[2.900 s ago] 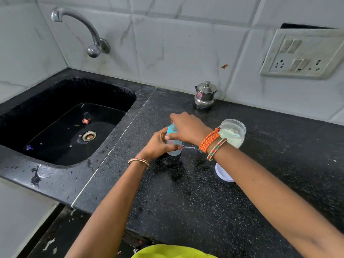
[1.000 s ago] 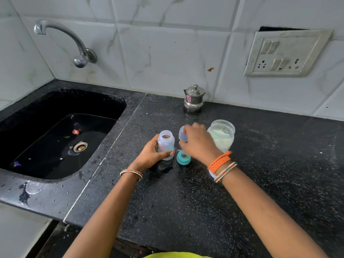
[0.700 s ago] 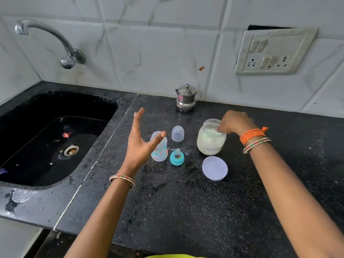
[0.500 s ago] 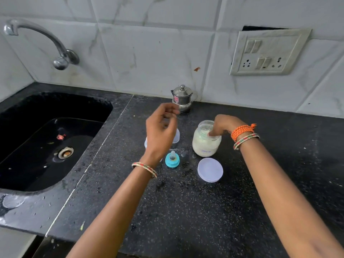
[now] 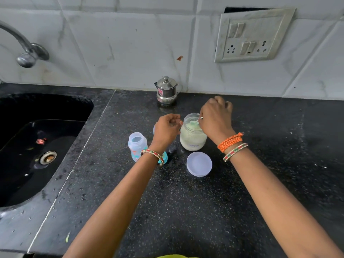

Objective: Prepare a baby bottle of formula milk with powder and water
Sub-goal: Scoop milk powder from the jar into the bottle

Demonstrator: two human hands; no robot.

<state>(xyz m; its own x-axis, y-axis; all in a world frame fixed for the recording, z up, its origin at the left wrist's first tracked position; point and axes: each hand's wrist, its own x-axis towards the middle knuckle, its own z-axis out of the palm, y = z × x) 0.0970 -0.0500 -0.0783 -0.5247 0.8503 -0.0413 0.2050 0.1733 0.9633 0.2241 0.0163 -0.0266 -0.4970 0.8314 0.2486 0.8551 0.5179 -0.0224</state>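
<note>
The open baby bottle (image 5: 136,146), clear with teal and orange prints, stands on the black counter (image 5: 176,202). Right of it is the powder jar (image 5: 192,138), open and holding white powder. My right hand (image 5: 216,120) is over the jar's mouth and pinches the handle of a pale scoop (image 5: 195,122) that dips inside. My left hand (image 5: 167,127) hovers by the jar's left rim with its fingers curled, holding nothing. The teal nipple ring (image 5: 165,158) is mostly hidden behind my left wrist. The jar's lid (image 5: 199,164) lies flat in front of the jar.
A small steel pot (image 5: 166,91) with a lid stands at the back by the tiled wall. The black sink (image 5: 37,146) fills the left, with the tap (image 5: 26,53) above it. A switch plate (image 5: 251,36) hangs on the wall to the right.
My hands took the bottle's top off and set it down. My left hand let go of the bottle, rose, then came beside the jar. My right hand reached into the jar and took the scoop.
</note>
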